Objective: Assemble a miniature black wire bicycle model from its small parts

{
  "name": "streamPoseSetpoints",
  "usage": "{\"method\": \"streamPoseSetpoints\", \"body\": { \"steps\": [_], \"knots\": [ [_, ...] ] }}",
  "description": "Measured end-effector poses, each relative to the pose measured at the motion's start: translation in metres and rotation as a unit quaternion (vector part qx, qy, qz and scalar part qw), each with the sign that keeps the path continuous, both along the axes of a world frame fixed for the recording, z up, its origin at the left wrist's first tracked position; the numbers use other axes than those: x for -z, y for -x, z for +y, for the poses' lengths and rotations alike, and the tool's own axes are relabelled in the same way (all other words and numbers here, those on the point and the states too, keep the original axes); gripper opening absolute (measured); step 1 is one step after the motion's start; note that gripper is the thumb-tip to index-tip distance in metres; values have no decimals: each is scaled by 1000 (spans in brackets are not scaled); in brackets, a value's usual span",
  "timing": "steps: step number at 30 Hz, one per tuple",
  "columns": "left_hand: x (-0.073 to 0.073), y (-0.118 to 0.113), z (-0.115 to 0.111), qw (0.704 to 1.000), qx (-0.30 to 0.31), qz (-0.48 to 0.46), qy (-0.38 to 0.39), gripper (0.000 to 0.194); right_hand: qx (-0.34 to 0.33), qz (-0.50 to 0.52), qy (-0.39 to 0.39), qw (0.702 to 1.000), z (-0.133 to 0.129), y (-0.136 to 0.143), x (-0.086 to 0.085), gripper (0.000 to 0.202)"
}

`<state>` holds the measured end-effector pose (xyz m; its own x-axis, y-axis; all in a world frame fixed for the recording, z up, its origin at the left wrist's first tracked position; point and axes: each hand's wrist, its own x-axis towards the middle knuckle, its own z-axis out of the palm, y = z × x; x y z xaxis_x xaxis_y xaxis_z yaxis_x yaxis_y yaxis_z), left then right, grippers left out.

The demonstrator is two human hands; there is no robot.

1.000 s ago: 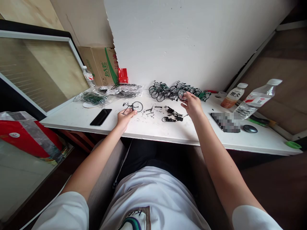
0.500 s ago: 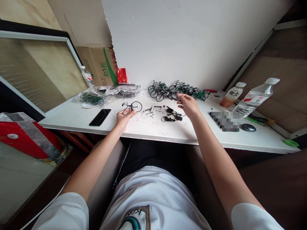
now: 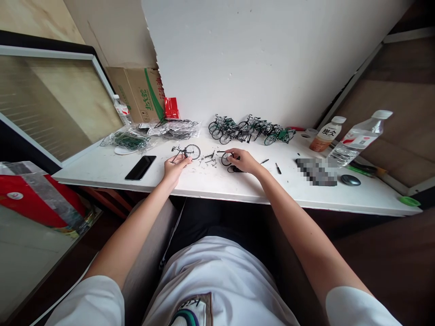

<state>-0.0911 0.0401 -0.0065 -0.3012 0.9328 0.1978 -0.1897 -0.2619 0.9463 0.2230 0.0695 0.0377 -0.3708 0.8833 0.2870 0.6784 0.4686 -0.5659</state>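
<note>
A partly built miniature bicycle (image 3: 183,153) is pinched between the thumb and fingers of my left hand (image 3: 175,169), just above the table's front half. One spoked wheel shows on its right end. My right hand (image 3: 244,161) is closed on a small loose wheel (image 3: 226,158), which sticks out to the left of the fingertips. Black small parts lie under and beside that hand, mostly hidden by it. Between my hands, thin dark bits (image 3: 209,157) are scattered on the white table (image 3: 210,183).
Behind my right hand stands a cluster of assembled miniature bicycles (image 3: 251,129). Plastic bags of parts (image 3: 131,140) lie at the back left, near a phone (image 3: 140,167). A small screwdriver-like tool (image 3: 278,168), a drink bottle (image 3: 328,133) and a water bottle (image 3: 360,138) are on the right.
My right hand has moved left and toward me from near the bicycle cluster, and a wheel now shows in its fingers. My left hand stays in place with the bicycle.
</note>
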Motion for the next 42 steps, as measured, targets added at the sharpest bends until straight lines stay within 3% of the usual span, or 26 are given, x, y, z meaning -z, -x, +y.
{"method": "streamPoseSetpoints", "body": {
  "steps": [8,14,20,32,42],
  "knots": [
    [1,1,1,1000,-1,10,0,50,33,-62,62,996,-4,-22,-18,54],
    [1,0,0,1000,0,7,0,51,40,-162,155,974,-7,-37,-35,43],
    [-2,-1,-2,1000,1,0,6,52,16,-213,148,966,-7,-30,-31,35],
    [-1,0,-1,1000,1,3,4,50,-4,-98,135,986,0,-53,-35,19],
    [0,1,0,1000,0,6,3,52,37,-108,129,985,4,-67,-34,19]
  ]
}}
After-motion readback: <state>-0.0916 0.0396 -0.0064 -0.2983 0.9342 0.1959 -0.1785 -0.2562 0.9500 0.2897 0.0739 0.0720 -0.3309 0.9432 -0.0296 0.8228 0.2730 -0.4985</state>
